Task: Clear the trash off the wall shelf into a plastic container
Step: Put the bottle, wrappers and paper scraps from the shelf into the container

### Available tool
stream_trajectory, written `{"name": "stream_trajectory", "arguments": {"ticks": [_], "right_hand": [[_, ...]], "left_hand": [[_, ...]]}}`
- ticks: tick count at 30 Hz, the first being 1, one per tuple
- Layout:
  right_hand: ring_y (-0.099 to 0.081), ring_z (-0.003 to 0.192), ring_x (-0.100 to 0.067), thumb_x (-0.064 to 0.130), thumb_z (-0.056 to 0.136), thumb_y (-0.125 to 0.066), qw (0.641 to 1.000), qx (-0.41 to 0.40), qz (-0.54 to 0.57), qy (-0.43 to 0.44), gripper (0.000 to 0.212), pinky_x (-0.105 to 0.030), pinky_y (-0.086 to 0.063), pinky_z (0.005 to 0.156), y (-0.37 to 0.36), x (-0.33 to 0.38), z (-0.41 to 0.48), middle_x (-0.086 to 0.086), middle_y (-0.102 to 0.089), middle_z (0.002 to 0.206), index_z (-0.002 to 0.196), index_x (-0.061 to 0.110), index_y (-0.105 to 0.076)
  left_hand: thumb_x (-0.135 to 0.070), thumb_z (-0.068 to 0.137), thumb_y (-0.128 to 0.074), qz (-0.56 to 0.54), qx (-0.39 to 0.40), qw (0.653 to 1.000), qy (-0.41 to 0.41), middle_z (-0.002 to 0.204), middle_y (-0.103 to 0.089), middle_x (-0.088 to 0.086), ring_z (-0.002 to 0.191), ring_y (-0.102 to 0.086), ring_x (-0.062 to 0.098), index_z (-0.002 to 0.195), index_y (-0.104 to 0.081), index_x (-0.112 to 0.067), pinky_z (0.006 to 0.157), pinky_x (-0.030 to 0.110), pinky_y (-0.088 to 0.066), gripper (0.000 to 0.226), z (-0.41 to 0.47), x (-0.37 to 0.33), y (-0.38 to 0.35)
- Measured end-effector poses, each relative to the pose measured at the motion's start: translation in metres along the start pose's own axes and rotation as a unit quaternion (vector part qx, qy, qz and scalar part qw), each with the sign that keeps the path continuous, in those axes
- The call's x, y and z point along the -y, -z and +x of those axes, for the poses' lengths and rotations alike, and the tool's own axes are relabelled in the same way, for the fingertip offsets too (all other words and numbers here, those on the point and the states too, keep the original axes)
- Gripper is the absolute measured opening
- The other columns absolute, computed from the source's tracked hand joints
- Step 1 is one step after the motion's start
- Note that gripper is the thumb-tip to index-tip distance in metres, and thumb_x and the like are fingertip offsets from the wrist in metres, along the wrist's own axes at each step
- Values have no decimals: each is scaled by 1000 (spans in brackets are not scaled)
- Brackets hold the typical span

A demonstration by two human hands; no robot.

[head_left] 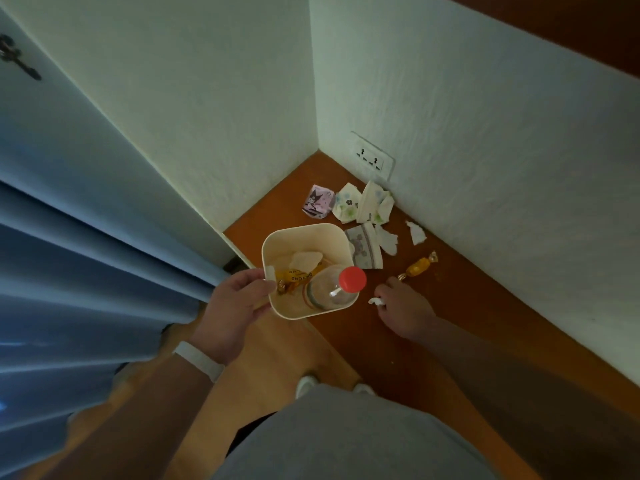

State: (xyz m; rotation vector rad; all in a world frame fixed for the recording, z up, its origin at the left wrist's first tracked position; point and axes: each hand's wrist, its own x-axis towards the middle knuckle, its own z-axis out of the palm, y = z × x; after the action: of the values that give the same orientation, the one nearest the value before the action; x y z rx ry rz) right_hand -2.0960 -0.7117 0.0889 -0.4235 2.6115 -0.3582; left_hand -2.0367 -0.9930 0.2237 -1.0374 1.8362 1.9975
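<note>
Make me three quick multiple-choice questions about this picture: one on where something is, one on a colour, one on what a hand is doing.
1. Where is the bottle?
A. on a chair
B. inside the container
C. in a drawer

2. What colour is its cap?
A. blue
B. green
C. red

3. What is the left hand doing?
A. gripping the container's edge
B. hanging idle
C. waving in the air

Answers: 1 B, its body sits within the cream walls; 2 C, the cap shows bright red; 3 A, the hand clasps the near-left edge.
</note>
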Motion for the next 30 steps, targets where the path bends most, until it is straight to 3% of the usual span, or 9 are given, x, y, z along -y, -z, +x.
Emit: {"name": "stream_trajectory", "arguments": {"ticks": [6, 9, 12, 17, 20, 23, 30], "right_hand": [[-53, 87, -12, 26, 94, -57, 993, -39, 97, -62, 17, -28, -46, 75, 24, 10, 3, 2, -50, 105, 110, 20, -60], [-56, 88, -12, 30, 91, -62, 977, -99, 175, -76, 19, -29, -50, 76, 56, 23, 4, 4, -54, 102, 109, 22, -60], [-57, 86, -5, 33, 90, -65, 963, -135, 223, -68, 28, -22, -47, 70, 96, 46, 3, 9, -58, 103, 115, 26, -57], [-60, 77, -1, 28, 86, -73, 955, -92, 283, -4, 15, -21, -49, 67, 153, 86, -4, 12, -64, 90, 97, 26, -64], [-58, 69, 4, 21, 83, -76, 953, -80, 290, 35, 15, -16, -48, 63, 164, 103, -2, 10, -66, 87, 93, 26, -67], [-58, 70, 3, 21, 80, -77, 953, -86, 287, 43, 18, -17, -50, 63, 165, 115, 0, 11, -67, 93, 94, 29, -68], [-59, 73, -2, 24, 85, -74, 940, -111, 322, 4, 18, -23, -51, 69, 161, 114, -9, 7, -68, 96, 102, 27, -69]], "left_hand": [[-6, 94, -64, 16, 22, 1000, -9, 108, -76, 15, 87, -74, 18, 113, -72, -5, 79, 33, -59, 21, 15, -7, 3], [-4, 93, -64, 13, 28, 1000, -9, 110, -75, 17, 95, -73, 25, 112, -72, -4, 83, 37, -58, 21, 21, -12, 6], [-7, 92, -65, 24, 42, 999, -9, 113, -75, 17, 107, -71, 30, 114, -72, -5, 92, 42, -58, 23, 26, -17, 11], [-8, 93, -66, 36, 73, 997, -14, 110, -76, 13, 108, -71, 28, 110, -73, -11, 99, 47, -56, 19, 33, -26, 19], [-6, 93, -65, 42, 103, 993, -30, 92, -79, 5, 99, -73, 24, 104, -73, -12, 89, 40, -59, 15, 35, -32, 19], [-6, 94, -64, 55, 118, 990, -48, 89, -77, 2, 89, -73, 16, 104, -72, -13, 77, 29, -58, 15, 36, -37, 19], [-8, 93, -65, 45, 136, 989, -47, 81, -79, -4, 76, -75, 7, 108, -73, -13, 72, 26, -57, 18, 43, -39, 30]]}}
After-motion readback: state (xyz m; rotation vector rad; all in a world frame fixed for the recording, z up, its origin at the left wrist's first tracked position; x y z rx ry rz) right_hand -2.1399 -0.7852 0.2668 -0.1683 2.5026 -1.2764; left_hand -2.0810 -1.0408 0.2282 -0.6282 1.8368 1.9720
